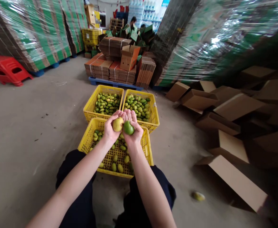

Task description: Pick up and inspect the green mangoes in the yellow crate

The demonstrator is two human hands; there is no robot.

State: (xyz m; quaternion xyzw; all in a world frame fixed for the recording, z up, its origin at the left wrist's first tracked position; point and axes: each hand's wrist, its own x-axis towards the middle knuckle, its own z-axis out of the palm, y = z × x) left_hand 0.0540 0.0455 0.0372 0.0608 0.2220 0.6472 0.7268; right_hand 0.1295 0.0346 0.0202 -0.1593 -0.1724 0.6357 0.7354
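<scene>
My left hand (109,129) is cupped palm up around a yellow mango (118,124) with a dark mark on its side. Beside it, my right hand (136,134) holds a green mango (128,128) in its palm, thumb against the fruit. The two hands touch or nearly touch along their inner edges. Below them stands a yellow plastic crate (149,151), its mesh bottom partly covered by scattered mangoes (120,168). Behind it are two fuller crates of mangoes, a left one (88,110) and a right one (155,117). My forearms hide part of the near crate.
Cardboard boxes (238,180) lie heaped on the right, with a loose mango (198,196) on the floor nearby. A red stool (8,70) stands at left. Flattened cartons (98,68) sit on a blue pallet (93,81) ahead. Wrapped stacks (41,31) flank both sides; a person (132,22) is behind.
</scene>
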